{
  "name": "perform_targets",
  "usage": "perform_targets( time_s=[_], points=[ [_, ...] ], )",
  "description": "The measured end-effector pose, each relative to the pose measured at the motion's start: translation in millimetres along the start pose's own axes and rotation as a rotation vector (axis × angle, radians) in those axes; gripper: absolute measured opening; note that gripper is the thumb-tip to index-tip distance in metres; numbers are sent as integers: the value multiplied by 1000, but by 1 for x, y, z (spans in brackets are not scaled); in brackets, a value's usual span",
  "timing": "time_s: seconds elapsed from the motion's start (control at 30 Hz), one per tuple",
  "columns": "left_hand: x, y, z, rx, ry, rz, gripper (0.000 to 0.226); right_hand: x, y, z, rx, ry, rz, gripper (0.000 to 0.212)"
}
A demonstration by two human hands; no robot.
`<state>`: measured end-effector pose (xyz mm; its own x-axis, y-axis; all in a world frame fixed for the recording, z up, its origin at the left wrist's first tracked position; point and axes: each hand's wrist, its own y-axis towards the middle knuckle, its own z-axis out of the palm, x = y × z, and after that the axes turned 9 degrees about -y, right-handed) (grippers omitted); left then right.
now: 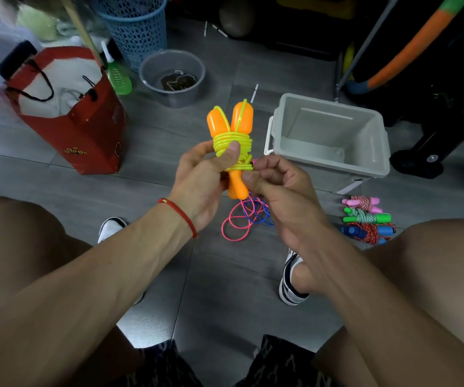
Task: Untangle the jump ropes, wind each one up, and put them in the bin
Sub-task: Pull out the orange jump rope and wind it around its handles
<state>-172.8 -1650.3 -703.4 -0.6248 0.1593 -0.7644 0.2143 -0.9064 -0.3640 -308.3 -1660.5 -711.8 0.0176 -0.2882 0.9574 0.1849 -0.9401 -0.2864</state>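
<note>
hands meet mid-scene: left hand [201, 177] grips the orange plastic-handled jump rope wound in yellow cord [232, 145], thumb pressing the coils; right hand [278, 185] pinches the cord's lower wraps. no readable writing.

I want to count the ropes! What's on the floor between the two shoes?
In the head view, loose pink and blue cords lie on the grey floor between the white shoe and striped shoe.

The room is dim, and the far top corners are dark. A bright white patch of glare shines on the grey tiled floor [141, 328] between the legs. The edges bend outward and look a little blurry.
</note>
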Motion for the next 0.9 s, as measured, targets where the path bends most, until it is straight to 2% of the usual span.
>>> perform_targets(
  time_s=[0.1, 0.17, 0.33, 0.5, 0.67, 0.8, 0.9],
  points=[
    [-4, 4, -6, 18, 28, -8, 41, 2, 2, -3, 50, -28, 80, 21],
    [-5, 3, -8, 32, 36, -24, 34, 4, 2, -7, 51, -149, 58, 21],
    [-11, 6, -12, 57, 48, -69, 27, 8, 7, -14, -4, -652, -215, 20],
    [-19, 6, -17, 197, 149, -69, 38, 17, 5, -23, -10, -802, -378, 11],
    [-24, 10, -24, 256, 139, -90, 44, 23, 7, -28, -23, -840, -435, 11],
    [-23, 11, -22, 297, 64, -92, 49, 21, 0, -22, 11, -734, -458, 9],
    [-16, 10, -17, 295, 22, -83, 53, 17, -6, -11, 15, -514, -274, 12]
  ],
)
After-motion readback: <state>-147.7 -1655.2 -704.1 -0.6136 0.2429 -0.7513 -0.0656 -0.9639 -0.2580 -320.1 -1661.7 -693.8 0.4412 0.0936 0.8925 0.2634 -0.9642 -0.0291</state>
